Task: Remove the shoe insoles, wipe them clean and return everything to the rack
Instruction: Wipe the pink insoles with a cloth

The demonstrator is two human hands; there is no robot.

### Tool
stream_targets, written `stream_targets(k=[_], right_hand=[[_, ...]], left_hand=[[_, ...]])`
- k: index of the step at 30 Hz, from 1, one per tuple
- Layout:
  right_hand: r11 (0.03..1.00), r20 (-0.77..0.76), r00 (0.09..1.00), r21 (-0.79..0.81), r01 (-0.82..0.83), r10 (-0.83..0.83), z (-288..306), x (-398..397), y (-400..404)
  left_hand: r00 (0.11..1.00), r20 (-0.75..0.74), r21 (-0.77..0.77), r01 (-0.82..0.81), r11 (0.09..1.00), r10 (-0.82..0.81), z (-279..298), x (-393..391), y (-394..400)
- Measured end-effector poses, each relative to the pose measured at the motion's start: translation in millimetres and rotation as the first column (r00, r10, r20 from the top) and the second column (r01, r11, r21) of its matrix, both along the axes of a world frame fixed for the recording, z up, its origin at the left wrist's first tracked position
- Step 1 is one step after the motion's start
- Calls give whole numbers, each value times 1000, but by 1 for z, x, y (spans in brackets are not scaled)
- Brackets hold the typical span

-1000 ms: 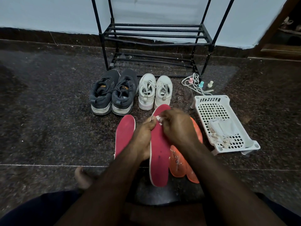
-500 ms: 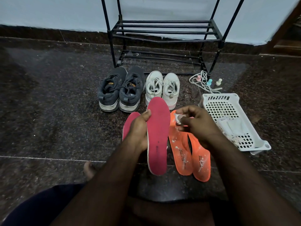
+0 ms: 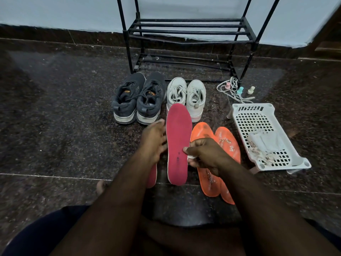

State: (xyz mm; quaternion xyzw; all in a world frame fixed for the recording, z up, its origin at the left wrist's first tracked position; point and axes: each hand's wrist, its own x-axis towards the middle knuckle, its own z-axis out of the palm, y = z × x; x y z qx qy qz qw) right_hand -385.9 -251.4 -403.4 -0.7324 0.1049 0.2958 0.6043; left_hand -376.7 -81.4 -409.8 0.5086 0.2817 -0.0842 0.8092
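Observation:
A pink insole [image 3: 178, 145] is held up off the floor, in front of the white shoes [image 3: 186, 97]. My right hand [image 3: 206, 156] pinches its right edge with the thumb on top, and a small white wipe [image 3: 191, 157] is tucked in the same fingers. My left hand [image 3: 154, 139] is blurred at the insole's left edge, fingers loosely extended. The second pink insole [image 3: 152, 175] lies on the floor under my left wrist. Two orange insoles [image 3: 212, 180] lie to the right, speckled with white bits. Dark grey shoes [image 3: 138, 98] stand left of the white pair.
The black metal shoe rack [image 3: 190, 31] stands against the wall behind the shoes. A white plastic basket [image 3: 239, 109] with cloths in it sits at the right. Loose laces [image 3: 230, 87] and small bottles [image 3: 251, 90] lie beside the rack's leg. The floor is dark stone.
My right hand came back from above the orange insoles and took the pink insole's right edge. My left hand loosened from the insole's left edge. The view shifted slightly.

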Motion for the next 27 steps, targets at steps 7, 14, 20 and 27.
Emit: stream_targets(k=[7,14,20,27], right_hand=[[985,20,998,-165,55,-52,-35,12,10],[977,8,1000,-212,31,-30,-54,13,15],[955,52,998,-297,-5,21,-61,13,15],[871,113,981,-483,-83,156,-59,17,15]], left_hand=[[897,-106,212,-402,891,430,-26,10,55],[883,-169,291,-380,878,438,-43,14,54],[902,-153,428,-308,849,404,-57,14,56],[936,-140,522,-208,827,323,-68,13,56]])
